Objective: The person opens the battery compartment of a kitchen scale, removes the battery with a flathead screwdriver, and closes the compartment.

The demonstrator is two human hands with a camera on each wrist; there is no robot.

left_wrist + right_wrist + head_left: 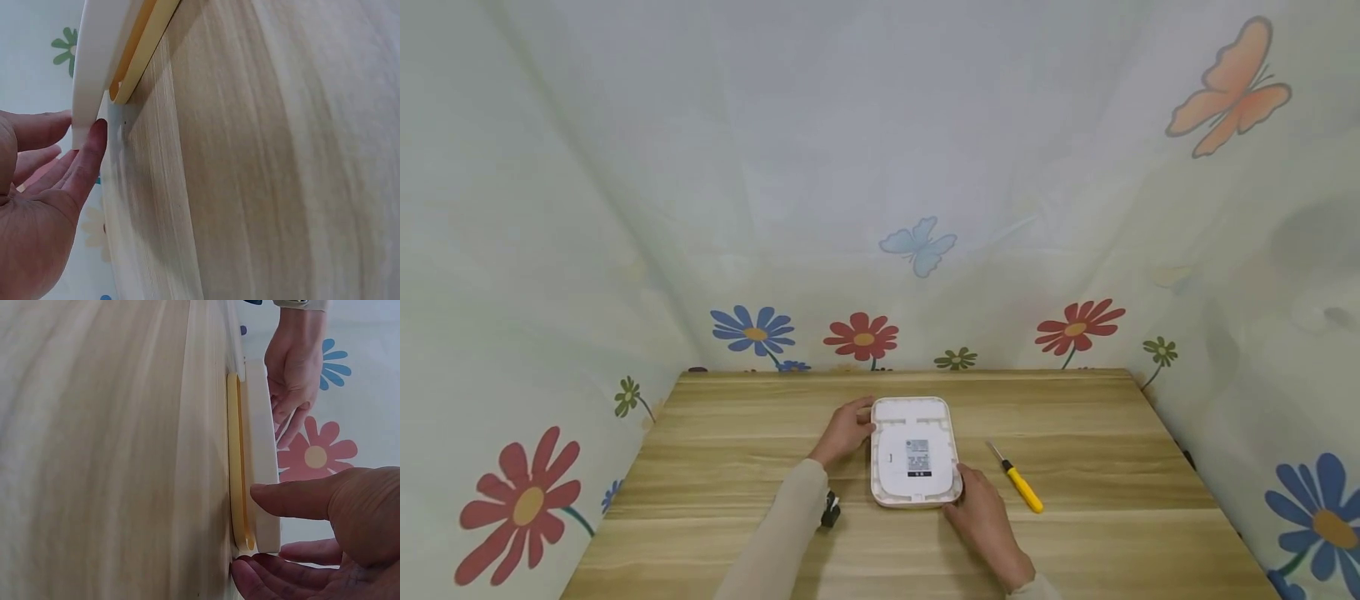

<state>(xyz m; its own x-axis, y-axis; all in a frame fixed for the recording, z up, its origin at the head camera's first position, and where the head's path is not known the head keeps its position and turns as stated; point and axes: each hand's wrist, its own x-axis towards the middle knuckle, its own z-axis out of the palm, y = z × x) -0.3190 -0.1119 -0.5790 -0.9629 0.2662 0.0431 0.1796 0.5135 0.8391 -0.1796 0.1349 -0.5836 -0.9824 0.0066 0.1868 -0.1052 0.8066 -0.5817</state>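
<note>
A white rounded-rectangular device [895,437] lies with a printed label [917,457] facing up. Beneath its white shell, a yellow layer [236,456] shows close over the table. My left hand [848,431] holds the device's far left corner; the left wrist view shows thumb and fingers [90,153] pinching the white edge. At the near right corner my right hand [981,510] grips the device, its thumb [294,499] on the side and the other fingers round the end. To the right of that hand lies a screwdriver [1022,487] with a yellow handle.
The wood-grain table [737,417] is backed by a pale curtain [820,167] printed with flowers and butterflies. A small black item [830,509] shows beside my left sleeve [782,525].
</note>
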